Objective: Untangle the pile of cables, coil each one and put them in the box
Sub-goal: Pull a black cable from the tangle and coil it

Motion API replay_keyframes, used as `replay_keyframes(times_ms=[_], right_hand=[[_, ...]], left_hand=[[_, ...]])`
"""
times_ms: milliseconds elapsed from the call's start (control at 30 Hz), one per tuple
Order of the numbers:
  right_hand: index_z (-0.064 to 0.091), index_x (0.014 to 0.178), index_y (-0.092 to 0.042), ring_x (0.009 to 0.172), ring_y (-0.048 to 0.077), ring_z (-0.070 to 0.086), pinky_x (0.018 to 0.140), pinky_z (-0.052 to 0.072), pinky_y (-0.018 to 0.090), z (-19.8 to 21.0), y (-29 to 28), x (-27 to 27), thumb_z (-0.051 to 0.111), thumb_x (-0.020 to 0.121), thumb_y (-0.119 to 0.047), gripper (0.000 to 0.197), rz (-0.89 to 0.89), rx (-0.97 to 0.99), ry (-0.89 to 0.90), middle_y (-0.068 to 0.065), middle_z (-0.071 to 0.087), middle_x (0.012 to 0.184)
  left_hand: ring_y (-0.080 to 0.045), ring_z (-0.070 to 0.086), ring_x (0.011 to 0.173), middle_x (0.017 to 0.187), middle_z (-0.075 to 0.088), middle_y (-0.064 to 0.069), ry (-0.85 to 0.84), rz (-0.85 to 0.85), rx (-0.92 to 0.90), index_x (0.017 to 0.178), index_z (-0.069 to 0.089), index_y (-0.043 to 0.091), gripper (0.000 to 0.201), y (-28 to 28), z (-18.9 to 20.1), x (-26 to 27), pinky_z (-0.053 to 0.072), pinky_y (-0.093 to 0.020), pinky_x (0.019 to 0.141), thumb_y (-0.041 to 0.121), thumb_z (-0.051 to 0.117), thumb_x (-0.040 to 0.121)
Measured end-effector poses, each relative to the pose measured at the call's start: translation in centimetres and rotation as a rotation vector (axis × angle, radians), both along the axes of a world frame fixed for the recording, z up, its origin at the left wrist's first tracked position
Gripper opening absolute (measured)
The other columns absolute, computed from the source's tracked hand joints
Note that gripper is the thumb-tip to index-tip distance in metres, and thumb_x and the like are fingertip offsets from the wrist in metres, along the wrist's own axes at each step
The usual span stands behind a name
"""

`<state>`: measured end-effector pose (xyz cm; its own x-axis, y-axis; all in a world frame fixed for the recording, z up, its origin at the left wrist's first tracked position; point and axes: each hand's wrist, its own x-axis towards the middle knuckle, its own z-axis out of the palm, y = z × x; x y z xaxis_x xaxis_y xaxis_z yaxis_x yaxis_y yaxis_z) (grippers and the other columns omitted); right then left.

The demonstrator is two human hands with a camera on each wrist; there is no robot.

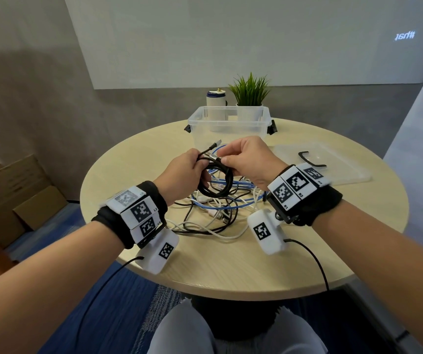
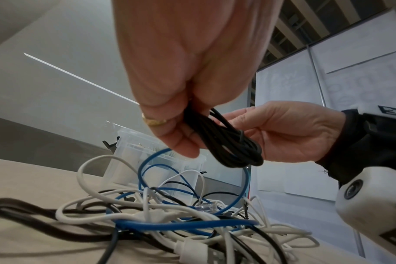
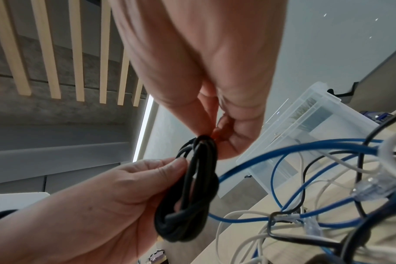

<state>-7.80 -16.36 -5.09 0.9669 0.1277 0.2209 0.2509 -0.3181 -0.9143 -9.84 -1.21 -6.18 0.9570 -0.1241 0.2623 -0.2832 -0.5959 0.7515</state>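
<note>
From the head view we hold a black cable (image 1: 215, 180), wound into a coil, above the middle of the round table (image 1: 256, 264). Our left hand (image 1: 182, 175) curls its fingers round one side of the coil; our right hand (image 1: 248, 159) pinches a metal-tipped plug end at the top of it, so we judge we are finishing this coil. The clear box (image 1: 228, 123) at the far edge of the table looks to hold no cable yet, and its lid (image 1: 333, 162) lies near the right edge. Under our hands the pile of cables (image 1: 218, 215), blue, white and black, is still tangled, so most of the task is left. The wrist bands carry square code markers with small tags that seem to read L2, R1 and R2. Mirrored writing glows on the far wall, too small for us to read.

From the left wrist view, our left fingers (image 2: 183, 142) close round the top of the black coil, which hangs clear of the pile, and a gold ring shows on one finger.

From the right wrist view, our right fingertips (image 3: 228, 142) pinch the top of the coil. The left hand cups it from the side. No brand is readable on any cable.
</note>
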Motion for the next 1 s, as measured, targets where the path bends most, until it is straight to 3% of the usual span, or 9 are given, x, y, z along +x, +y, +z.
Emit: replay_keyframes(times_ms=[167, 233, 300, 433, 533, 667, 800, 900, 1000], right_hand=[[0.072, 0.095, -0.002, 0.088, 0.023, 0.066, 0.084, 0.056, 0.033, 0.0, 0.0, 0.0, 0.056, 0.085, 0.008, 0.022, 0.050, -0.084, -0.038, 0.016, 0.071, 0.093], [0.073, 0.087, -0.007, 0.086, 0.022, 0.065, 0.085, 0.056, 0.035, 0.2, -0.1, -0.2, 0.055, 0.085, 0.010, 0.025, 0.081, -0.079, -0.053, 0.014, 0.071, 0.089], [0.072, 0.078, -0.013, 0.082, 0.020, 0.063, 0.083, 0.056, 0.034, 0.5, -0.2, -0.4, 0.054, 0.083, 0.013, 0.031, 0.122, -0.065, -0.064, 0.012, 0.070, 0.085], [0.070, 0.083, -0.010, 0.077, 0.015, 0.061, 0.074, 0.055, 0.024, 0.4, -0.5, -0.6, 0.053, 0.083, 0.016, 0.031, 0.166, -0.022, -0.050, 0.009, 0.068, 0.083], [0.065, 0.098, -0.010, 0.084, 0.016, 0.062, 0.075, 0.055, 0.026, 0.1, -0.4, -0.4, 0.055, 0.086, 0.010, 0.025, 0.133, 0.023, -0.017, 0.013, 0.066, 0.095], [0.062, 0.099, -0.017, 0.076, 0.010, 0.060, 0.060, 0.046, 0.021, 0.1, -0.2, -0.5, 0.068, 0.085, -0.008, 0.017, 0.150, 0.088, 0.039, 0.005, 0.064, 0.092], [0.062, 0.094, -0.019, 0.071, 0.010, 0.059, 0.063, 0.047, 0.022, 0.2, -0.5, -0.4, 0.072, 0.077, 0.006, 0.032, 0.148, 0.069, 0.008, 0.000, 0.060, 0.082], [0.060, 0.093, -0.020, 0.071, 0.014, 0.060, 0.056, 0.050, 0.026, 0.7, -1.0, -0.5, 0.067, 0.080, 0.009, 0.032, 0.199, 0.116, 0.085, -0.001, 0.059, 0.081], [0.058, 0.093, -0.016, 0.073, 0.016, 0.060, 0.054, 0.055, 0.032, 1.0, -1.4, -0.9, 0.063, 0.083, 0.009, 0.028, 0.264, 0.159, 0.151, 0.004, 0.058, 0.083]], left_hand=[[-0.017, 0.057, 0.059, 0.070, 0.064, -0.002, -0.042, 0.047, -0.016, 0.086, 0.044, 0.015, 0.018, -0.4, 0.0, -0.1, 0.049, -0.032, 0.058, 0.021, 0.037, 0.101], [-0.018, 0.056, 0.058, 0.069, 0.063, -0.003, -0.054, 0.068, -0.041, 0.092, 0.043, 0.010, 0.016, -0.6, 0.0, -0.1, 0.047, -0.032, 0.056, 0.023, 0.038, 0.101], [-0.018, 0.055, 0.057, 0.068, 0.062, -0.004, -0.056, 0.080, -0.069, 0.096, 0.040, 0.009, 0.016, -0.7, -0.1, -0.1, 0.046, -0.031, 0.054, 0.024, 0.040, 0.101], [-0.020, 0.057, 0.060, 0.067, 0.062, -0.003, -0.013, 0.039, -0.097, 0.098, 0.045, 0.016, 0.010, -0.4, -0.2, 0.2, 0.048, -0.035, 0.059, 0.024, 0.039, 0.101], [-0.022, 0.058, 0.062, 0.068, 0.061, -0.002, 0.000, 0.018, -0.101, 0.086, 0.047, 0.021, 0.017, -0.4, 0.0, 0.1, 0.048, -0.035, 0.061, 0.022, 0.038, 0.101], [-0.017, 0.055, 0.058, 0.068, 0.059, -0.002, -0.009, 0.020, -0.139, 0.084, 0.044, 0.021, 0.017, -0.4, 0.5, -0.2, 0.050, -0.036, 0.064, 0.020, 0.039, 0.100], [-0.017, 0.056, 0.057, 0.068, 0.059, -0.006, 0.094, -0.050, -0.296, 0.086, 0.047, 0.016, 0.017, -0.6, 0.6, -0.4, 0.049, -0.036, 0.066, 0.014, 0.039, 0.100], [-0.015, 0.059, 0.056, 0.072, 0.060, -0.010, 0.232, -0.129, -0.452, 0.089, 0.050, 0.012, 0.015, -0.3, 1.0, -0.6, 0.051, -0.025, 0.059, 0.010, 0.040, 0.100], [-0.016, 0.062, 0.057, 0.070, 0.062, -0.010, 0.374, -0.154, -0.562, 0.085, 0.052, 0.012, 0.016, 0.1, 1.8, -0.7, 0.050, -0.026, 0.058, 0.009, 0.044, 0.098]])
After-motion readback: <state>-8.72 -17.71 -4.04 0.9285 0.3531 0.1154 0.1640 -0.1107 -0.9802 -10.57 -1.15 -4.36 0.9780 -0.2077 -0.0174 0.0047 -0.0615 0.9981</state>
